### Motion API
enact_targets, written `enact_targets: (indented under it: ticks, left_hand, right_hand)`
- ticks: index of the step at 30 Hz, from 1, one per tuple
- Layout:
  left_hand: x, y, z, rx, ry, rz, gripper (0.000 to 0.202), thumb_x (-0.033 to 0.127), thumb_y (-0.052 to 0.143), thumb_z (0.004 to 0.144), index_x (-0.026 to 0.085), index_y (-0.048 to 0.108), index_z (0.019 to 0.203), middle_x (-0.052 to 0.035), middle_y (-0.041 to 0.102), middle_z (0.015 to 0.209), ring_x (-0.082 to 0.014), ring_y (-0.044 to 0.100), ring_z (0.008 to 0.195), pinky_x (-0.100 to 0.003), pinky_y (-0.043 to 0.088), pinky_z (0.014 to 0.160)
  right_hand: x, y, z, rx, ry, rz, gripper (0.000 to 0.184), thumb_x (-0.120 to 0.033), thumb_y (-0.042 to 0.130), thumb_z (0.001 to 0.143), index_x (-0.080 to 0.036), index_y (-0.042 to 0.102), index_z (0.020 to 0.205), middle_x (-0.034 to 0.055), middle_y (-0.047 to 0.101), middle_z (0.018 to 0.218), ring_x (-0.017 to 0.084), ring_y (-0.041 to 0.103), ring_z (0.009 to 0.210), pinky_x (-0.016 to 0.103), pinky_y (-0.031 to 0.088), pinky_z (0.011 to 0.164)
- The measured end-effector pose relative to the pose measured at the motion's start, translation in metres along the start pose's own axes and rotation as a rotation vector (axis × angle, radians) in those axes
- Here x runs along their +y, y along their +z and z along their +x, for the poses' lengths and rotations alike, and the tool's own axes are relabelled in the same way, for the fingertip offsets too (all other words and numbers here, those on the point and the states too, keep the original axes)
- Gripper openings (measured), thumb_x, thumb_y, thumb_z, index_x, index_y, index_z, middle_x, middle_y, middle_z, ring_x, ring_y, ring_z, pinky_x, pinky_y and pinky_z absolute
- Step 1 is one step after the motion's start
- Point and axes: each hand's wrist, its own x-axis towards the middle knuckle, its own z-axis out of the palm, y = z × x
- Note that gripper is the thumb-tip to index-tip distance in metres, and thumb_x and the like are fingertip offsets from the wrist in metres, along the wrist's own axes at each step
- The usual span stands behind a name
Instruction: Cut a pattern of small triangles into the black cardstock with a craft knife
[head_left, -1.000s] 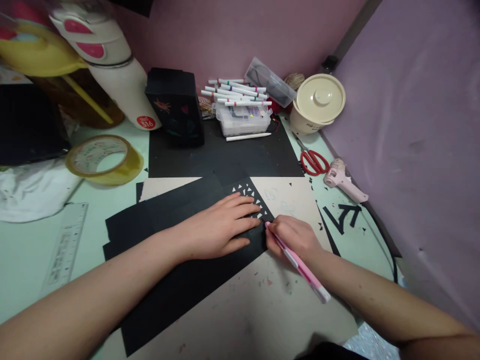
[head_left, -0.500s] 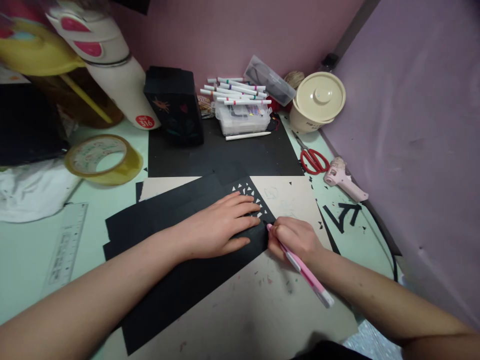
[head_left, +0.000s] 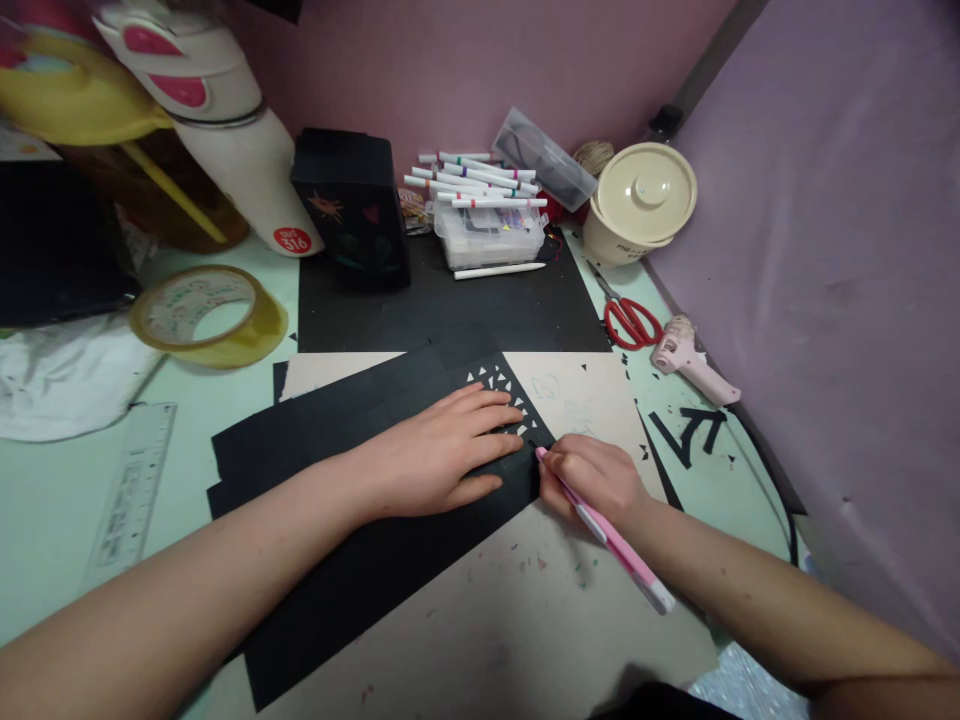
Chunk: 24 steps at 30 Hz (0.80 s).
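Observation:
My left hand [head_left: 439, 452] lies flat, fingers stretched out, pressing down a black paper sheet [head_left: 352, 560] that rests on a beige board [head_left: 525, 620]. The sheet's far corner [head_left: 499, 385] shows several small triangular cut-outs. My right hand [head_left: 592, 478] is closed around a pink and white pen-shaped craft knife [head_left: 607, 535], whose tip touches the sheet's right edge just beside my left fingertips.
At the back stand a black box [head_left: 352, 210], a clear case topped with markers [head_left: 484, 205], a cream lidded pot [head_left: 641, 200] and a white bottle [head_left: 240, 140]. Red scissors [head_left: 630, 318] and a pink glue gun [head_left: 690, 362] lie right; a tape roll [head_left: 206, 315] and clear ruler [head_left: 131, 490] lie left.
The right hand with the knife has shifted slightly right and down along the sheet's edge. The left hand stays put.

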Motion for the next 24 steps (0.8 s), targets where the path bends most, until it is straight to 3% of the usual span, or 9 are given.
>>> enact_targets:
  ticks: [10,24]
  left_hand:
    - [0.0002,-0.0004,0.0006,-0.011,-0.006,-0.001,0.038,0.034,0.056,0.095,0.016,0.060,0.128,-0.0132,0.054,0.143,-0.0335,0.041,0.140,-0.057,0.031,0.117]
    - [-0.0002,0.0002,0.0016,-0.011,-0.001,0.005,0.037,0.034,0.056,0.095,0.017,0.060,0.127,-0.0124,0.055,0.143,-0.0332,0.041,0.139,-0.057,0.032,0.117]
  right_hand:
    - [-0.0014,0.0007,0.0030,0.026,0.005,0.049,0.025,-0.006,0.056,0.086,-0.023,0.050,0.069,0.0004,0.056,0.064,0.015,0.054,0.059,0.027,0.044,0.056]
    - [0.0010,0.0013,0.0026,0.054,-0.083,-0.036,0.030,-0.007,0.053,0.087,-0.024,0.041,0.066,-0.0011,0.045,0.061,0.014,0.042,0.056,0.028,0.038,0.051]
